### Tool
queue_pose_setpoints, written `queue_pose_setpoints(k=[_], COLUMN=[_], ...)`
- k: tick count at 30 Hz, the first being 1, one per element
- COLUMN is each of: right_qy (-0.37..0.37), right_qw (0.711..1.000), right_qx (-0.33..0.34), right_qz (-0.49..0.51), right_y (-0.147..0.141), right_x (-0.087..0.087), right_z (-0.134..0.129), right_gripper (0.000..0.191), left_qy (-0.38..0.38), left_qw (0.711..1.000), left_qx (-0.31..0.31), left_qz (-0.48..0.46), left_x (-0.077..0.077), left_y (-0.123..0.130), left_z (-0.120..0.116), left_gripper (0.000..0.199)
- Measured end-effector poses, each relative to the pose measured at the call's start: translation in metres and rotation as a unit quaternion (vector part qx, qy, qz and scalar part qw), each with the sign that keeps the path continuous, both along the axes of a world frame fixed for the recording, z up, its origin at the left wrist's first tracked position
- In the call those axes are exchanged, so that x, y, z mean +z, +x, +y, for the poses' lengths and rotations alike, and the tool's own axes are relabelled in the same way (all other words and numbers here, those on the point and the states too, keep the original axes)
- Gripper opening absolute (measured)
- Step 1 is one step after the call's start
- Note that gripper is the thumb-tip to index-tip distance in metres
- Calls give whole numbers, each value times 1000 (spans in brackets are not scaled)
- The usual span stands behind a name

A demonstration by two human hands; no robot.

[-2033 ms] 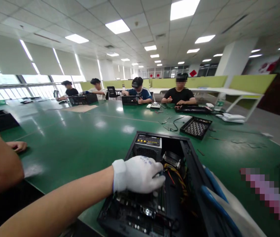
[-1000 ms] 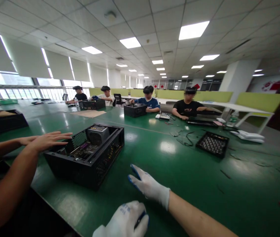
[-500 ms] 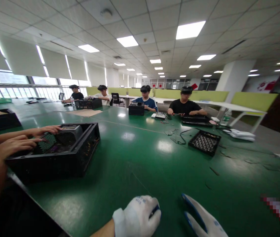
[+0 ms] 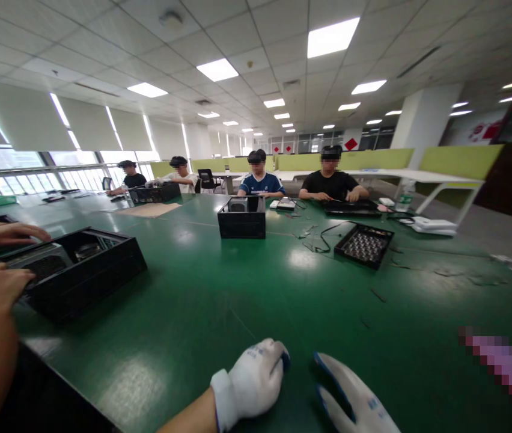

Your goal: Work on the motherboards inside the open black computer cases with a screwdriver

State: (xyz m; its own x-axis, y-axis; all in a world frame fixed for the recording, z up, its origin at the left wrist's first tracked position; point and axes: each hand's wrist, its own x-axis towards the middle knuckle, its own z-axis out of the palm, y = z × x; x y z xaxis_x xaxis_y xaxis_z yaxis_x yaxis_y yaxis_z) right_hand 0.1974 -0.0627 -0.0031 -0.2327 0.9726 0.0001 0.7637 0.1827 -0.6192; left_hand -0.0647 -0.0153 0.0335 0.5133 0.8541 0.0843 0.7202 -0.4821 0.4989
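My left hand (image 4: 256, 379), in a white glove with a blue palm coating, is low over the green table (image 4: 193, 300). Its fingers are curled into a fist, and no object shows in it. To its right, my right hand (image 4: 350, 391) wears the same kind of glove. Its thumb and fingers are apart with bare table showing between them. A gap separates the two hands. At the lower right edge lies a pixelated pink-purple shape (image 4: 503, 373), too coarse to name.
On the left, a co-worker's bare hands (image 4: 3, 282) touch an opened black computer case (image 4: 89, 282). Another case (image 4: 241, 225) stands before a person in blue. Further right are a black tray-like panel (image 4: 364, 245), cables (image 4: 323, 240), and a person in black (image 4: 333, 183) over a flat dark part.
The view has shifted slightly. The co-worker's case at left has turned and moved left. The case before the person in blue has come nearer. The gap in my left fist has closed.
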Motion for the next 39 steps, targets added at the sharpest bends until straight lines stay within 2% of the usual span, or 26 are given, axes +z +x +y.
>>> queue_pose_setpoints(k=[3,6,9,12,14,16,18,20,24,28,32,36,39], right_qy=[2,-8,-4,5,12,14,14,20,50,82,105,116,120], right_qw=[1000,1000,1000,1000,1000,1000,1000,1000,999,997,994,993,993], right_qx=[6,-6,-12,-10,-7,-6,-4,0,-1,-8,9,18,-3], right_qz=[7,4,4,0,-4,-8,-12,-12,-5,2,-6,-10,18], right_y=[2,1,-3,-8,-10,-12,-13,-14,-14,-12,-13,-15,-12], right_x=[-6,-7,0,11,18,22,23,24,23,20,16,17,22], right_z=[-2,-3,-3,-3,-4,-5,-6,-6,-4,-2,-3,-3,-3], right_gripper=[67,69,72,74,76,78,79,79,76,71,68,67,67], left_qy=[25,97,171,196,195,174,151,147,159,161,151,136,135], left_qw=[1000,994,977,951,943,946,950,950,947,947,947,949,955], left_qx=[12,50,125,224,245,232,212,197,183,175,185,187,172], left_qz=[-14,-14,23,80,115,148,174,192,210,217,216,212,202], left_x=[15,42,76,104,113,114,111,108,110,115,119,123,125], left_y=[0,-3,-10,-25,-39,-53,-62,-67,-68,-71,-73,-70,-64], left_z=[5,20,49,94,126,153,171,179,175,161,145,118,84], left_gripper=[29,28,40,64,74,72,64,60,58,57,48,42,40])
